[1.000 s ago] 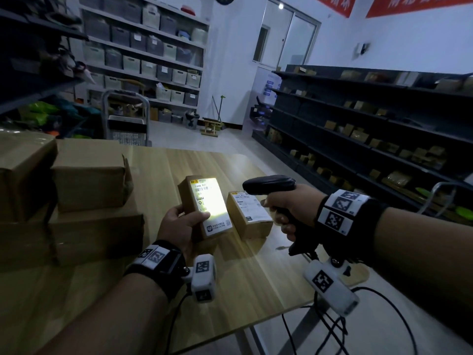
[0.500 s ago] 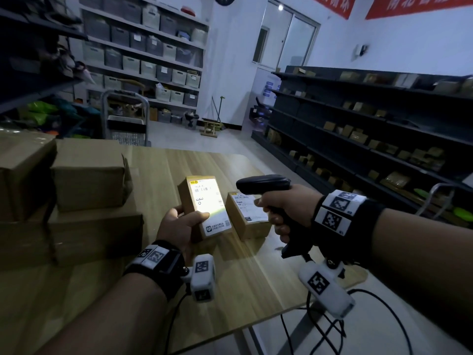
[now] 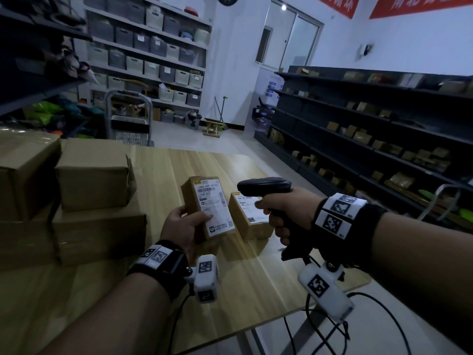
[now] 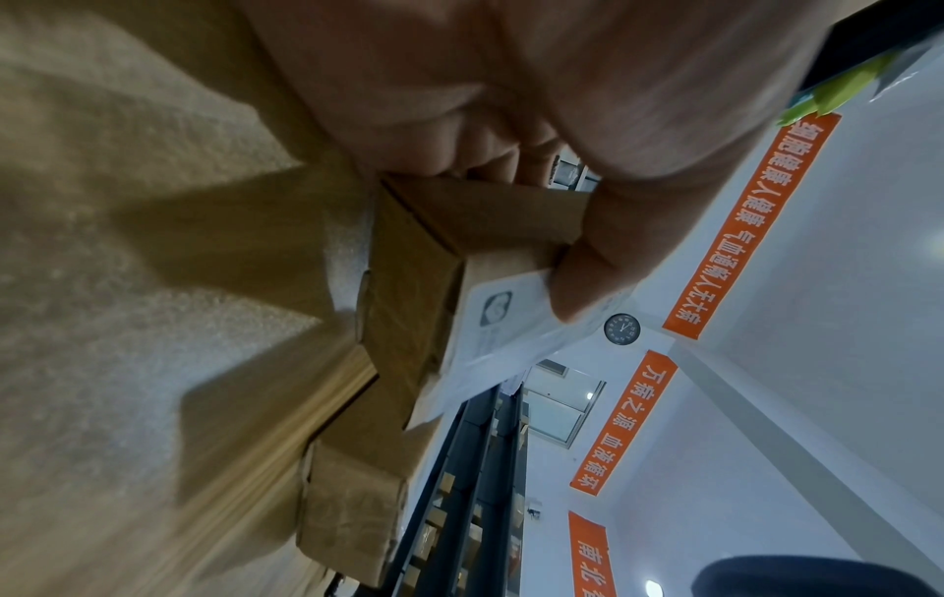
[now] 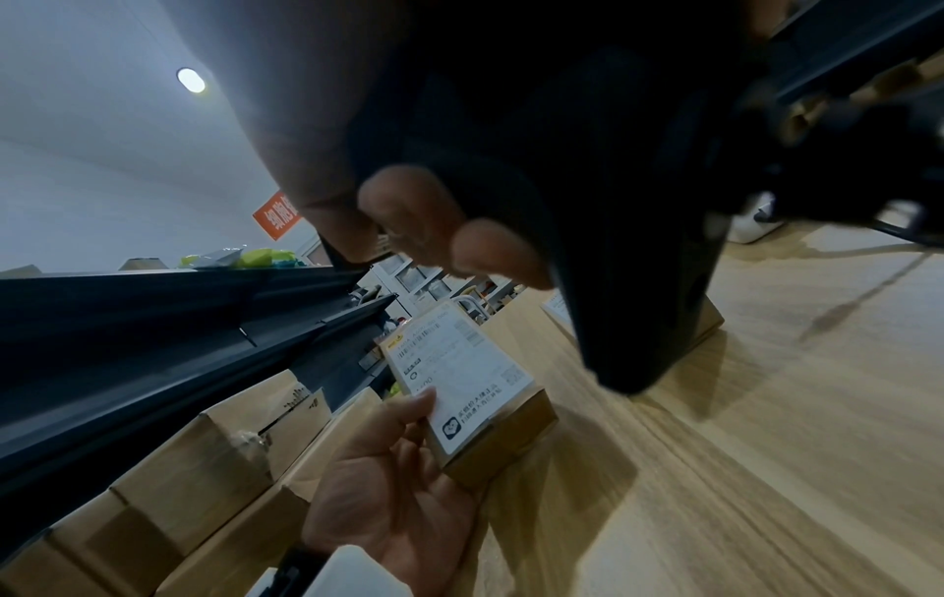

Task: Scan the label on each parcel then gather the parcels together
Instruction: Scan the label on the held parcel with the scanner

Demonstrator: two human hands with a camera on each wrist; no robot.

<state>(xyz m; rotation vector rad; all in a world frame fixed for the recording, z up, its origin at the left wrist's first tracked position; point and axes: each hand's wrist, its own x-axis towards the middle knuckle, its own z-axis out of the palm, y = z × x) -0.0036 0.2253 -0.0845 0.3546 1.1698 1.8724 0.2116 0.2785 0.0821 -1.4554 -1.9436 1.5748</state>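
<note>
Stacked boxes sit left on the table; left hand grips a tilted parcel by its edges, probably light and stiff; another parcel lies beside; right hand clasps the scanner.

Small parcel: brown cardboard, matt, a bit rough. Label on it: white paper, smooth, slight shine. Second parcel: same brown cardboard, white paper label. Scanner: black plastic, smooth, little shine. Tabletop: pale wood with straight grain lines, smooth, soft shine. Big boxes: plain brown cardboard, matt. Wrist bands: black cloth with white printed squares. Shelves: dark metal, matt.
</note>
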